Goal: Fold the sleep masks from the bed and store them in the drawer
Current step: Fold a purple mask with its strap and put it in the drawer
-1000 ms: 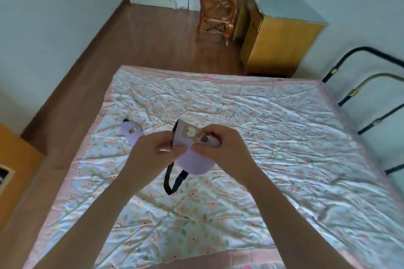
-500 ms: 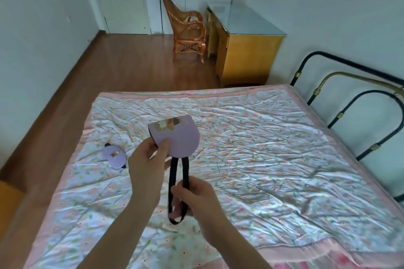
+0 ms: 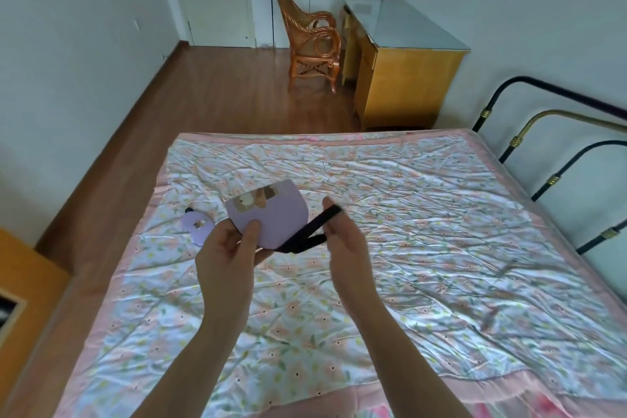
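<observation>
You held a folded lilac mask [image 3: 271,214] up over the bed [image 3: 424,231], just in front of you. Your left hand [image 3: 227,254] gripped its lower left edge, thumb [image 3: 251,231] pressed flat on the front and the other fingers tucked behind. The folded piece showed a half-round shape with a small brown and cream picture near its upper edge. Its black strap [image 3: 315,226] ran out from the lower right of the mask, and your right hand [image 3: 342,241] pinched the strap and drew it to the right and slightly up, so it stretched taut in a narrow loop between your two hands.

A second mask [image 3: 198,226], also lilac, lay flat on the floral quilt to the left of your left hand, near the bed's left side, well apart from the held one.

At the far end of the room stood a wicker chair [image 3: 312,44] beside a yellow desk [image 3: 403,75]. A metal bedframe [image 3: 549,159] rose along the right side of the bed.
</observation>
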